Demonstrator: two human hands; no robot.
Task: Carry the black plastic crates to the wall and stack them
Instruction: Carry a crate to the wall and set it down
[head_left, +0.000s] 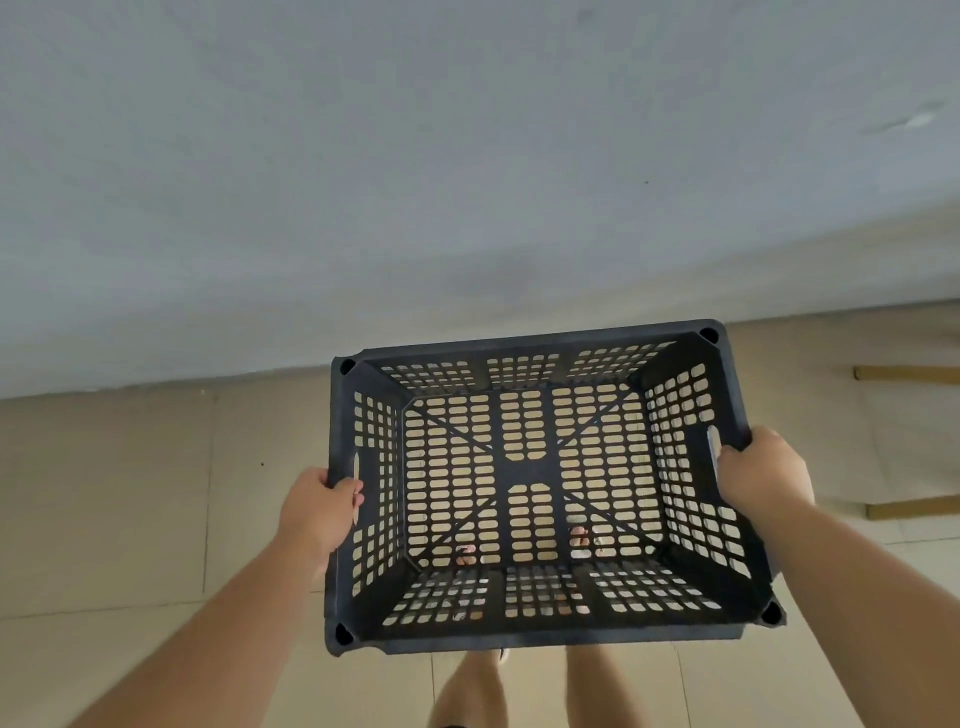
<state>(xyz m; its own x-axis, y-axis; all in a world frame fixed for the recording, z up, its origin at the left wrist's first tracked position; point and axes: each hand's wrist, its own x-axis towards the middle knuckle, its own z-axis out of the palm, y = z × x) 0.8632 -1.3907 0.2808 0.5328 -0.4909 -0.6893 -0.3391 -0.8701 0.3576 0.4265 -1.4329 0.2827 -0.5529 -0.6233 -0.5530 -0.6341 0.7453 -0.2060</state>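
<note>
A black plastic crate (530, 470) with slotted walls and floor hangs in the air in front of me, open side up and empty. My left hand (317, 512) grips its left handle slot, fingers curled through the opening. My right hand (761, 470) grips the right handle slot the same way. The crate's far rim sits close to the grey wall (467, 182). The tiled floor shows through the crate's floor slots.
Beige floor tiles (130, 493) run up to the base of the wall. Two yellowish wooden strips (906, 374) lie on the floor at the right edge. My legs (519, 686) and feet are visible under the crate.
</note>
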